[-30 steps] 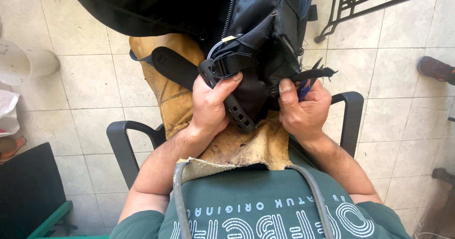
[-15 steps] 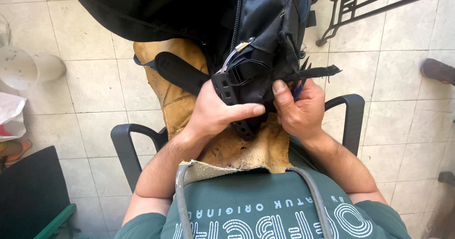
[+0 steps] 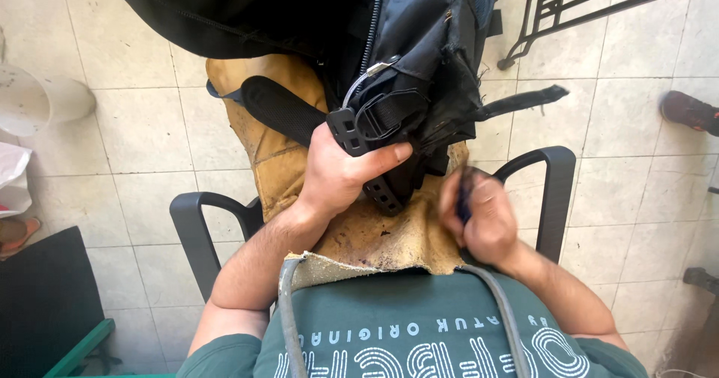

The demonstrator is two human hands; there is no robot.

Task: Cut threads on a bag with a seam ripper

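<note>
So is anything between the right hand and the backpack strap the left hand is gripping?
Nothing visible. The left hand grips the black strap and buckle of the backpack. The right hand, blurred and closed on a small dark object I cannot identify, sits just right of it over the tan leather apron, with open space between.

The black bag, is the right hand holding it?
No, only the left hand grips the black bag; the right hand is apart from it, closed on something small.
</note>
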